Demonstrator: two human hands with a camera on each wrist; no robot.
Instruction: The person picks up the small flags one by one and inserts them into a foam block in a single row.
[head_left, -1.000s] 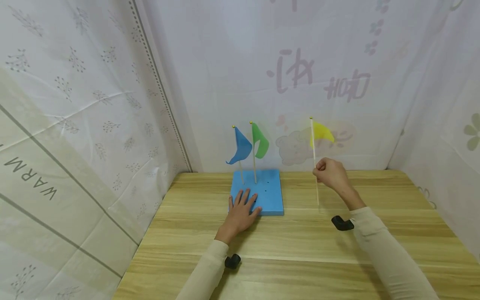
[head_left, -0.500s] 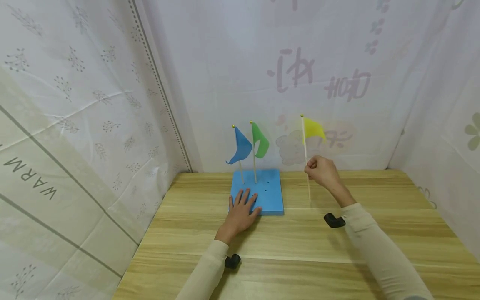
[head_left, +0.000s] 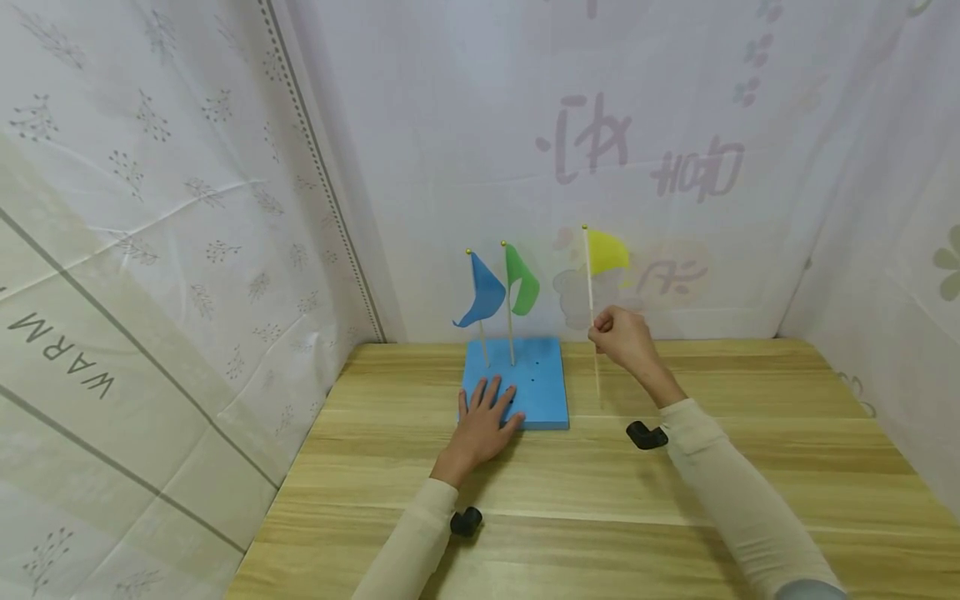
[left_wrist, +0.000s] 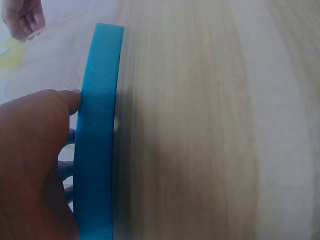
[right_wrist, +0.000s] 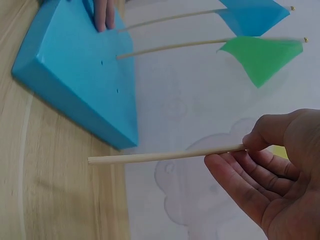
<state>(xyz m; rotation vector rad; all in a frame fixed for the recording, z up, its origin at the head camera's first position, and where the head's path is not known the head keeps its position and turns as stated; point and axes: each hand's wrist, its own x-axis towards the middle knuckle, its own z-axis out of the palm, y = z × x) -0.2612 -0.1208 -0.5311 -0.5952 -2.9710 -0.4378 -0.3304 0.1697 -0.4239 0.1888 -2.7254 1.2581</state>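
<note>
A blue foam board [head_left: 546,404] with small holes lies on the wooden table. My left hand [head_left: 480,427] rests on its front left part, fingers spread flat; in the left wrist view the thumb [left_wrist: 72,100] lies at the board's edge. A blue flag [head_left: 484,293] and a green flag [head_left: 522,283] stand upright in the back left of the board. Right of the board, my right hand [head_left: 624,337] pinches the stick of a yellow flag [head_left: 607,252] between thumb and fingertips. The stick's lower end [right_wrist: 100,160] hangs above the table in the right wrist view.
Two open holes [right_wrist: 102,63] show in the board beside the green flag's stick. Printed white curtains [head_left: 465,150] hang behind and at both sides of the wooden table [head_left: 555,492]. A black camera mount [head_left: 647,435] sticks out at the right wrist.
My right hand has moved left toward the board, carrying the yellow flag upright. The left hand, the board and the two standing flags have stayed in place.
</note>
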